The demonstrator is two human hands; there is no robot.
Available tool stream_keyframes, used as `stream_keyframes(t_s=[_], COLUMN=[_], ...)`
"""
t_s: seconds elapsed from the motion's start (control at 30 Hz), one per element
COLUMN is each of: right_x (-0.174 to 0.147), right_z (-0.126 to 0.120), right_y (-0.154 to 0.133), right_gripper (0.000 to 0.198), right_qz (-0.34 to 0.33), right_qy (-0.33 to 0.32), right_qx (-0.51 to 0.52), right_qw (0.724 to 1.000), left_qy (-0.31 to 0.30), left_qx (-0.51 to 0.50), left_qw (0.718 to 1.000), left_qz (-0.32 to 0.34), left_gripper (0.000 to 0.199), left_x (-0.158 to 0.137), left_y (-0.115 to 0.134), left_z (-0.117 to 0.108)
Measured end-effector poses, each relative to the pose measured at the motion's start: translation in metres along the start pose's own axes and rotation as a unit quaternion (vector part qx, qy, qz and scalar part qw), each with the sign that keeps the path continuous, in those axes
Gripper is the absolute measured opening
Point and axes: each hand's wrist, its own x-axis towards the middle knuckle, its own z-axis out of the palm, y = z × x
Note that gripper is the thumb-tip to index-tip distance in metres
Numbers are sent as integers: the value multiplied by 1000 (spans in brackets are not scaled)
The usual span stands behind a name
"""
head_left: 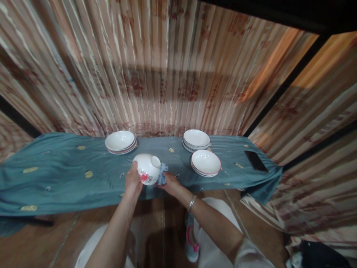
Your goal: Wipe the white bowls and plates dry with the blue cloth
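Observation:
A white bowl point(145, 167) with a red flower print is tilted on its side above the table's front part, its foot ring turned to the right. My left hand point(133, 179) grips it by the left side, fingers partly hidden behind it. In my right hand point(169, 183) is a bunched light-blue cloth point(162, 175), pressed close to the bowl's right side. Whether the cloth touches the base cannot be made out.
A teal cloth covers the long table point(69, 160). Stacked white dishes stand at back left point(120, 141), back right point(196, 139) and front right point(205, 163). A black phone point(256, 161) lies at the right end. Pleated curtains point(167, 74) hang behind, with dark frame posts point(290, 82) at the sides.

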Motion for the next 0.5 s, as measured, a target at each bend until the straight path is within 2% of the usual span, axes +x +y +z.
stream_keyframes(t_s=[0.13,0.27,0.37,0.43,0.5], right_x=[-24,-42,-50,-52,-53], right_z=[6,0,-19,-40,-67], right_y=[-1,-20,-51,-79,-107], right_gripper=[19,16,13,11,16], right_qz=[74,105,37,-4,-38], right_qy=[-44,-127,-192,-187,-165], right_qx=[-15,-65,-120,-104,-74], right_qw=[996,984,973,977,983], left_qy=[-67,-99,-144,-178,-213], left_qx=[65,165,231,280,342], left_qw=[994,976,952,926,882], left_qz=[54,104,142,179,242], left_gripper=[44,44,43,43,39], left_x=[-6,-12,-17,-21,-26], left_y=[-4,-12,-18,-22,-27], left_z=[6,13,16,19,25])
